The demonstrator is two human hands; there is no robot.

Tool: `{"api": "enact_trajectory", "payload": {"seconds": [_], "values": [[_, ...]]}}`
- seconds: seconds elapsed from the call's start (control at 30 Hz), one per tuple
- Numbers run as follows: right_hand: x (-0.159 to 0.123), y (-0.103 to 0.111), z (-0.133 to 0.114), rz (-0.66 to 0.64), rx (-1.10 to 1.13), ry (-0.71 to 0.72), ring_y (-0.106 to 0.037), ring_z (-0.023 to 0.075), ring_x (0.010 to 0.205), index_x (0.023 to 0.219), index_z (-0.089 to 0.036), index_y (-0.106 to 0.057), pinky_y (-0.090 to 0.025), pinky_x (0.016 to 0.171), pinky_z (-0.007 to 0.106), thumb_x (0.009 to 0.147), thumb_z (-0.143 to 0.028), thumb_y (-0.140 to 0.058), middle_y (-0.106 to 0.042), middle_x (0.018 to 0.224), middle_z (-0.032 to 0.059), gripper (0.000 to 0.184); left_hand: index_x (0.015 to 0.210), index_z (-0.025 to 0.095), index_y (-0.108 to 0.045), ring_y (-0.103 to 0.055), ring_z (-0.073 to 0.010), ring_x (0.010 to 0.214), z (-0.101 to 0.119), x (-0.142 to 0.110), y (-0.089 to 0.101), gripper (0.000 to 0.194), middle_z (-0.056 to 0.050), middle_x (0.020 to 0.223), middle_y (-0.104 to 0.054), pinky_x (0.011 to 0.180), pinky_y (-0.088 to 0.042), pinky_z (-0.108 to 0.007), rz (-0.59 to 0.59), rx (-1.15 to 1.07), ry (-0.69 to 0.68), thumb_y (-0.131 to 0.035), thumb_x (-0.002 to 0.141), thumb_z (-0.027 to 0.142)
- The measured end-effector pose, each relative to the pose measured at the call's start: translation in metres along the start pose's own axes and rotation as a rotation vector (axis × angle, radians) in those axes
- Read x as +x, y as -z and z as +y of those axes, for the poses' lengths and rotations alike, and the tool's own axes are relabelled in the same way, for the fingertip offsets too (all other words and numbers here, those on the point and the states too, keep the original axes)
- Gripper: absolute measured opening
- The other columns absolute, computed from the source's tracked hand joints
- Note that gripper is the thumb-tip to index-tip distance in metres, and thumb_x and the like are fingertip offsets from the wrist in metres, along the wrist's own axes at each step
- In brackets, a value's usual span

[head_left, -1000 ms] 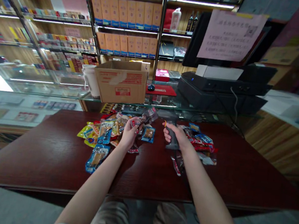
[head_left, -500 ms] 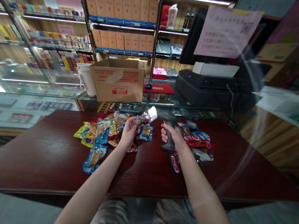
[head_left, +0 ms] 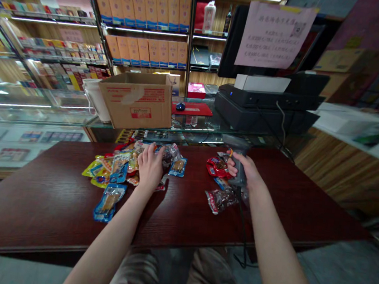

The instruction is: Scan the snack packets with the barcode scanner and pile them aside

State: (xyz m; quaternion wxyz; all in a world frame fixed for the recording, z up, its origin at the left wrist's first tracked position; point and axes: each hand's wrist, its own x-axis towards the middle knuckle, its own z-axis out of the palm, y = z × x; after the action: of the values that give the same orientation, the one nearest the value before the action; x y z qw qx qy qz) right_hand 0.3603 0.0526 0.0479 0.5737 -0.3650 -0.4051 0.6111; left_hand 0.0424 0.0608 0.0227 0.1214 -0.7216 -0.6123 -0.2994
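Observation:
My left hand (head_left: 150, 167) rests on a pile of snack packets (head_left: 120, 161), fingers spread over the wrappers; no packet is plainly gripped. Beside its fingertips lies a dark, shiny packet (head_left: 173, 153), with a small blue packet (head_left: 178, 166) just right of it. A larger blue packet (head_left: 109, 202) lies at the pile's near side. In my right hand (head_left: 244, 169) is a dark handheld barcode scanner (head_left: 239, 177), gripped by its handle, its head slightly blurred. Under and left of the scanner are a red packet (head_left: 217, 167) and a clear red-and-white packet (head_left: 221, 200).
The packets lie on a dark red wooden table (head_left: 174, 217). Behind it stand a cardboard box (head_left: 137, 102), a computer mouse (head_left: 180, 106) on a red mat and a monitor (head_left: 233, 42) with a paper sign. The scanner's cable (head_left: 243, 232) hangs over the front edge.
My left hand has gone from holding up a shiny packet near the scanner to lying over the left pile. The scanner has shifted right within the view, and the camera view has turned slightly.

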Motion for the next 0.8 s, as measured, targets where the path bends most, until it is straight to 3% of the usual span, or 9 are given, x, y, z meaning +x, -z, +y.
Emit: {"api": "enact_trajectory", "payload": {"seconds": [0.1,0.2,0.3,0.43,0.53,0.63,0.7,0.8], "values": [[0.0,0.025,0.005,0.047,0.069,0.022,-0.036,0.0063,0.039,0.091,-0.021,-0.055,-0.03,0.034,0.021,0.072,-0.037,-0.074,-0.046,0.056,-0.0069,0.032,0.134,0.024,-0.059,-0.033,-0.0299,0.143,0.014,-0.005,-0.01,0.046,-0.012,0.148,-0.047,0.117,-0.02,-0.053,-0.172,-0.031,-0.232,-0.04,0.092,0.018],[0.0,0.039,0.01,0.101,0.116,0.028,-0.037,0.0062,0.039,0.088,-0.021,-0.053,-0.033,0.034,0.02,0.07,-0.037,-0.075,-0.046,0.055,-0.007,0.032,0.137,0.024,-0.056,-0.033,-0.0388,0.141,0.032,-0.015,-0.02,0.049,-0.015,0.153,-0.041,0.112,-0.025,-0.058,-0.348,-0.002,-0.254,-0.052,0.09,0.039],[-0.002,0.041,0.01,0.153,0.144,0.039,-0.038,0.0059,0.04,0.087,-0.021,-0.052,-0.034,0.035,0.02,0.069,-0.036,-0.077,-0.047,0.055,-0.007,0.034,0.14,0.021,-0.053,-0.033,-0.0456,0.139,0.043,-0.025,-0.022,0.062,-0.021,0.155,-0.036,0.109,-0.025,-0.062,-0.374,0.05,-0.231,-0.06,0.085,0.049],[-0.006,0.037,0.006,0.179,0.183,0.067,-0.036,0.0048,0.039,0.085,-0.02,-0.051,-0.034,0.035,0.019,0.068,-0.036,-0.077,-0.046,0.055,-0.0074,0.035,0.133,0.017,-0.059,-0.036,-0.0501,0.135,0.049,-0.026,-0.019,0.058,-0.026,0.148,-0.043,0.106,-0.021,-0.068,-0.345,0.126,-0.18,-0.062,0.084,0.048],[-0.006,0.037,0.005,0.167,0.19,0.042,-0.037,0.0052,0.039,0.085,-0.02,-0.052,-0.035,0.035,0.019,0.067,-0.035,-0.078,-0.048,0.054,-0.007,0.035,0.125,0.014,-0.063,-0.032,-0.0492,0.138,0.063,-0.012,-0.022,0.052,-0.026,0.142,-0.049,0.109,-0.01,-0.07,-0.306,0.155,-0.205,-0.062,0.084,0.046],[-0.005,0.041,0.006,0.184,0.2,0.053,-0.038,0.0055,0.039,0.085,-0.02,-0.052,-0.035,0.034,0.019,0.069,-0.035,-0.077,-0.049,0.054,-0.0069,0.033,0.118,0.013,-0.063,-0.038,-0.041,0.136,0.091,0.014,-0.036,0.045,-0.023,0.139,-0.052,0.112,-0.017,-0.061,-0.347,0.09,-0.275,-0.05,0.091,0.047],[-0.004,0.045,0.007,0.167,0.192,0.044,-0.04,0.0057,0.04,0.087,-0.02,-0.053,-0.036,0.035,0.019,0.07,-0.036,-0.077,-0.05,0.054,-0.0068,0.034,0.119,0.011,-0.06,-0.051,-0.0365,0.125,0.112,0.034,-0.051,0.05,-0.022,0.128,-0.06,0.107,-0.032,-0.053,-0.469,0.015,-0.225,-0.041,0.094,0.049],[-0.004,0.047,0.008,0.143,0.168,0.024,-0.041,0.006,0.04,0.091,-0.019,-0.054,-0.036,0.036,0.019,0.07,-0.037,-0.077,-0.05,0.054,-0.007,0.036,0.121,0.013,-0.057,-0.05,-0.0378,0.125,0.137,0.059,-0.075,0.06,-0.022,0.133,-0.056,0.101,-0.038,-0.051,-0.704,-0.049,-0.069,-0.037,0.091,0.061]]}}
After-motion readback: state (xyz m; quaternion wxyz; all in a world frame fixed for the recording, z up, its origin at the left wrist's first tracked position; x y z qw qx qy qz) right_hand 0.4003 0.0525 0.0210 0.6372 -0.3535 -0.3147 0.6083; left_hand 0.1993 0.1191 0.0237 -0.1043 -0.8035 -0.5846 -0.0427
